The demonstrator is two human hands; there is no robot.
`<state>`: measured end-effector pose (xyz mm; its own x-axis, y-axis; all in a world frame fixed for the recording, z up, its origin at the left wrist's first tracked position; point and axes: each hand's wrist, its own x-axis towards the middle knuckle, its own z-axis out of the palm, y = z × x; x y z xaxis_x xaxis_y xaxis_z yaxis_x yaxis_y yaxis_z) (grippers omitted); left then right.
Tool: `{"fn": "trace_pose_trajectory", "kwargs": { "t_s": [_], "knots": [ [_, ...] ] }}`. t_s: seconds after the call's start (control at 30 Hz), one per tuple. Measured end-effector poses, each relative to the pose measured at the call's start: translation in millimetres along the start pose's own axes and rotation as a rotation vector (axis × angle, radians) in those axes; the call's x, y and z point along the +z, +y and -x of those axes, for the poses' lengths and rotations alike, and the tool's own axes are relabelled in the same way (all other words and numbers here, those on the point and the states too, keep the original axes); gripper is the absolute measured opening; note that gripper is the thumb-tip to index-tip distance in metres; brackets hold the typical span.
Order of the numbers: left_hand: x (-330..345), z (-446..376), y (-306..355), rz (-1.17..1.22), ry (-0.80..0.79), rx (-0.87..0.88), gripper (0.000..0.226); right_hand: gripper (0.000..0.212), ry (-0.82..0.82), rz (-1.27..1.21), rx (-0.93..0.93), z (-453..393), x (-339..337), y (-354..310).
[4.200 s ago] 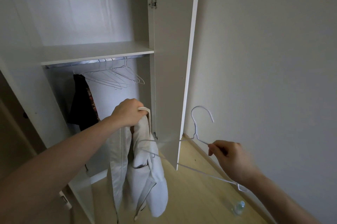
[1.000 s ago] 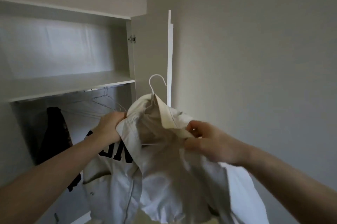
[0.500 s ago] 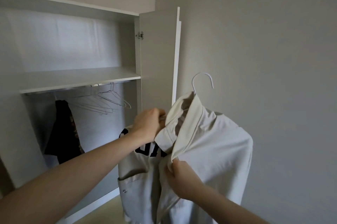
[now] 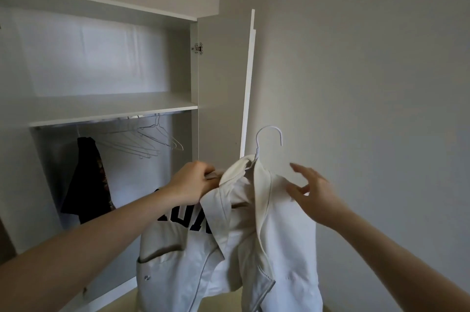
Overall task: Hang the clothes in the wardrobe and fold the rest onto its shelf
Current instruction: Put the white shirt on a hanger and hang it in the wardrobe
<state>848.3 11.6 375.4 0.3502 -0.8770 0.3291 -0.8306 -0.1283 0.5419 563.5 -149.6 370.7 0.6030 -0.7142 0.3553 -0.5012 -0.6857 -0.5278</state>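
Observation:
A white jacket (image 4: 279,230) with dark letters on it hangs on a white wire hanger (image 4: 269,133), whose hook sticks up above the collar. My left hand (image 4: 193,182) grips the jacket's left shoulder by the collar and holds it up in front of the open wardrobe. My right hand (image 4: 312,192) hovers with spread fingers at the jacket's right shoulder; whether it touches the cloth I cannot tell. The wardrobe shelf (image 4: 109,105) is bare, and the rail (image 4: 122,118) runs just under it.
Several bare wire hangers (image 4: 150,141) hang on the rail, with a dark garment (image 4: 86,179) at its left end. The open wardrobe door (image 4: 223,88) stands just behind the jacket. A plain wall fills the right side.
My right hand has let go of the jacket's front and risen to the right shoulder, fingers spread. The jacket sits squarer on the hanger; my left hand keeps its grip.

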Motion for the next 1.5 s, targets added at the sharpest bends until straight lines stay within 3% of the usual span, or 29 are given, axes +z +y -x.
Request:
{"fn": "trace_pose_trajectory", "kwargs": {
  "t_s": [0.07,0.3,0.43,0.5,0.6,0.67,0.73,0.8,0.87,1.07,1.2,1.33,1.5],
  "knots": [
    [1.5,-1.0,-3.7,0.018,0.000,-0.014,0.050,0.015,-0.119,0.049,0.027,-6.0,6.9,6.6],
    [1.5,7.0,-13.2,0.051,-0.053,-0.180,0.057,0.035,-0.103,-0.087,0.012,-13.5,51.2,-14.1],
    [-0.8,6.9,-24.2,0.095,-0.074,-0.280,0.029,0.037,-0.121,-0.118,-0.016,-23.7,70.0,-26.0],
    [0.7,5.6,-23.4,0.139,-0.113,-0.332,0.026,0.038,-0.131,-0.126,-0.028,-29.4,79.2,-28.4],
    [-4.1,5.2,-26.3,0.356,-0.240,-0.398,0.028,0.037,-0.182,-0.145,-0.027,-38.5,93.7,-27.5],
    [-10.2,8.2,-33.3,0.524,-0.414,-0.424,0.039,0.033,-0.239,-0.188,-0.006,-45.5,103.2,-23.5],
    [-8.2,8.0,-43.4,0.424,-0.488,-0.400,0.051,0.032,-0.281,-0.218,-0.008,-53.7,113.5,-19.9],
    [0.3,3.7,-55.9,0.241,-0.343,-0.420,0.073,0.033,-0.302,-0.246,-0.037,-64.5,125.6,-18.3],
    [10.6,-6.6,-68.4,0.172,-0.210,-0.420,0.079,0.034,-0.318,-0.259,-0.079,-78.2,138.1,-19.1],
    [23.7,-46.7,-85.9,0.143,-0.058,-0.318,0.060,0.038,-0.366,-0.308,-0.184,-139.9,170.2,-17.9],
    [24.3,-76.6,-93.9,0.087,0.012,-0.305,0.028,0.033,-0.414,-0.391,-0.267,-182.6,190.9,-18.3],
    [24.5,-96.7,-108.1,0.016,0.052,-0.338,0.048,0.031,-0.524,-0.433,-0.346,-221.9,211.9,-20.8],
    [20.6,-95.9,-137.3,0.090,0.082,-0.428,0.034,0.033,-0.570,-0.439,-0.478,-261.5,249.6,-34.7]
  ]
}}
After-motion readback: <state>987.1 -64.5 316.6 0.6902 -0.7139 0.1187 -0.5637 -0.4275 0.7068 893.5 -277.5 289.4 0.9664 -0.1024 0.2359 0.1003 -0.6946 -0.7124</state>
